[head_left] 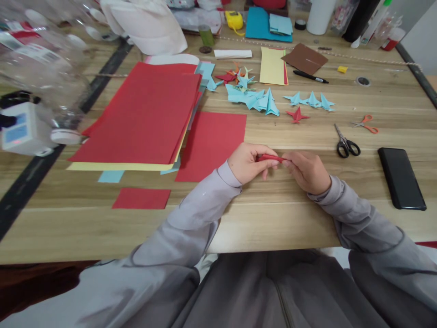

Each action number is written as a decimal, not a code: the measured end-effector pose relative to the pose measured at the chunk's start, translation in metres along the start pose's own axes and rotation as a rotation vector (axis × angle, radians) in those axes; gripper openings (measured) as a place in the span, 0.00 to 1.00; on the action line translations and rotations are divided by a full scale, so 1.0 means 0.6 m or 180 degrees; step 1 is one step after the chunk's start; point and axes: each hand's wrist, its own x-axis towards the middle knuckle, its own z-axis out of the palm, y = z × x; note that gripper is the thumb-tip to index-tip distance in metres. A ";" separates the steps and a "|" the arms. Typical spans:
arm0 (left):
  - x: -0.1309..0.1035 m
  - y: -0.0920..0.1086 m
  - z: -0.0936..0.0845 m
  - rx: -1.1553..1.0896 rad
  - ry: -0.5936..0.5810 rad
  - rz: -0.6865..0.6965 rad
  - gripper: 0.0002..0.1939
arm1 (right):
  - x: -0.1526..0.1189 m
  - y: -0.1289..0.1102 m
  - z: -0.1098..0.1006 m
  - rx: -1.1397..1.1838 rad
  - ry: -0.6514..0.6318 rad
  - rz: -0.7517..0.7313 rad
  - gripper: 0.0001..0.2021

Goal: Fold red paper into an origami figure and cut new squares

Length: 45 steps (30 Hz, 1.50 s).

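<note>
The left hand [248, 163] pinched one end of a small folded red paper [267, 157] between thumb and fingers, and the right hand [310, 172], its fingers curled closed, gripped the other end. The paper was over the table [273, 223], between a red sheet [215, 141] and the black scissors [346, 146].

The thin folded paper [269, 157] is red. The wooden tabletop [273, 218] is light brown with darker streaks. Near its right edge, the flat, boxy phone [402, 177] is black.
</note>
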 end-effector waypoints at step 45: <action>0.005 -0.002 0.010 0.0067 0.0494 0.0745 0.09 | -0.003 -0.015 0.003 0.0378 0.0217 0.0195 0.08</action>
